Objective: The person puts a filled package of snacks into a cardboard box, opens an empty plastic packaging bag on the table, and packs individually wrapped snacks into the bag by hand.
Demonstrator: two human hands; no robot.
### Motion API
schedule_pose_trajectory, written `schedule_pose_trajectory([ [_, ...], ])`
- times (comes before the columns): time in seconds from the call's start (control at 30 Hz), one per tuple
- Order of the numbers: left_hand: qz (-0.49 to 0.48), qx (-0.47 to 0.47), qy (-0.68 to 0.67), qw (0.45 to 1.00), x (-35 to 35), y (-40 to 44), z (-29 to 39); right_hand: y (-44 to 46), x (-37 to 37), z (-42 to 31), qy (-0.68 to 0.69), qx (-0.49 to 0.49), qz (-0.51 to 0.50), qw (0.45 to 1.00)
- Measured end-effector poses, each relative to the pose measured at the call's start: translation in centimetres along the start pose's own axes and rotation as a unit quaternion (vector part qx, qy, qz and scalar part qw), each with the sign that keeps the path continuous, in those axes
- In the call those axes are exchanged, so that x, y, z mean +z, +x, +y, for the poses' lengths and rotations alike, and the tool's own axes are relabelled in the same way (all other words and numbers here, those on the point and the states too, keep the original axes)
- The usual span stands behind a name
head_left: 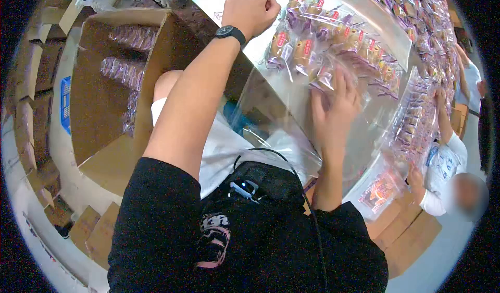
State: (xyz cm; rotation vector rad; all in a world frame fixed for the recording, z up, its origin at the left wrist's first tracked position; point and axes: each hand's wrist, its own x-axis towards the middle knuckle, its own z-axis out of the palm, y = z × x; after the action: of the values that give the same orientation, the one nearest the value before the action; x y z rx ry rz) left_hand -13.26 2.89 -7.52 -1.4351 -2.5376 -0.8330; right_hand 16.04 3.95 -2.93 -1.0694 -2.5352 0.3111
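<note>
My left hand (251,12) is closed in a fist over the white tabletop (263,45), with nothing visible in it and a black watch (230,33) on the wrist. My right hand (337,105), slightly blurred, has its fingers stretched out and apart. Its fingertips lie at the near side of a cluster of wrapped pastries (303,50) with red labels and purple-edged clear wrappers. A loose clear plastic bag (286,121) spreads around this hand and over the table edge; whether the hand is inside it I cannot tell.
An open cardboard box (107,102) at my left holds rows of wrapped packets (122,70). Many more wrapped pastries (411,11) are heaped behind a metal rim (383,24). A co-worker (442,162) reaches towards a row of packets (414,118) on the right. Cardboard boxes (409,235) stand below.
</note>
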Motion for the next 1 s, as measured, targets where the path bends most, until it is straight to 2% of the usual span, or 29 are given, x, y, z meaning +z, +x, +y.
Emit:
schedule_pose_trajectory([
  [0.03, -0.001, -0.003, -0.001, 1.0, 0.1, 0.0, 0.1, 0.3, 0.1, -0.2, -0.013, 0.017, -0.019, 1.0],
  [0.13, 0.003, -0.001, 0.002, 1.0, 0.2, 0.1, -0.1, 0.2, 1.6, 0.8, 0.165, 0.068, 0.06, 0.982],
  [0.2, 0.004, -0.001, -0.001, 1.0, 0.6, -0.2, 0.0, 0.1, 1.6, 0.1, 0.349, 0.138, 0.044, 0.926],
  [0.27, 0.007, -0.002, -0.003, 1.0, 0.5, -0.1, 0.0, 0.5, 1.8, -0.3, 0.372, 0.127, 0.036, 0.919],
  [0.33, -0.008, -0.012, 0.006, 1.0, 0.3, 0.0, 0.1, 0.8, 2.5, 0.1, 0.235, 0.037, 0.033, 0.971],
  [0.43, 0.007, -0.006, 0.008, 1.0, 0.2, -0.1, 0.5, 1.2, 3.4, -0.6, 0.277, 0.078, 0.049, 0.956],
  [0.47, 0.019, 0.0, 0.009, 1.0, 0.2, -0.1, 0.4, 1.5, 3.3, -0.8, 0.37, 0.138, 0.026, 0.918],
  [0.57, 0.038, 0.013, -0.001, 0.999, 0.3, -0.1, 0.4, 1.6, 4.0, -0.6, 0.306, 0.084, 0.067, 0.946],
  [0.67, 0.015, -0.006, 0.003, 1.0, -0.2, -0.2, 0.8, 1.2, 3.3, -0.6, 0.255, 0.071, 0.048, 0.963],
  [0.77, 0.024, -0.006, 0.002, 1.0, 0.2, -0.2, 0.5, -0.5, 3.0, -0.3, 0.199, 0.026, 0.113, 0.973],
  [0.83, 0.029, 0.0, -0.015, 0.999, 0.2, -0.4, 0.4, -3.6, 2.3, 2.4, 0.15, -0.056, 0.106, 0.981],
  [0.87, 0.02, -0.01, -0.012, 1.0, -0.1, -0.3, 0.6, -4.6, 1.2, 2.9, 0.144, -0.156, 0.098, 0.972],
  [0.93, -0.007, -0.018, -0.005, 1.0, -0.7, -0.1, 0.9, -7.1, -1.5, 4.1, 0.18, -0.319, 0.023, 0.93],
  [1.0, 0.006, -0.006, -0.013, 1.0, -0.4, 0.0, 0.7, -7.1, -4.9, 3.6, 0.249, -0.417, -0.087, 0.87],
])
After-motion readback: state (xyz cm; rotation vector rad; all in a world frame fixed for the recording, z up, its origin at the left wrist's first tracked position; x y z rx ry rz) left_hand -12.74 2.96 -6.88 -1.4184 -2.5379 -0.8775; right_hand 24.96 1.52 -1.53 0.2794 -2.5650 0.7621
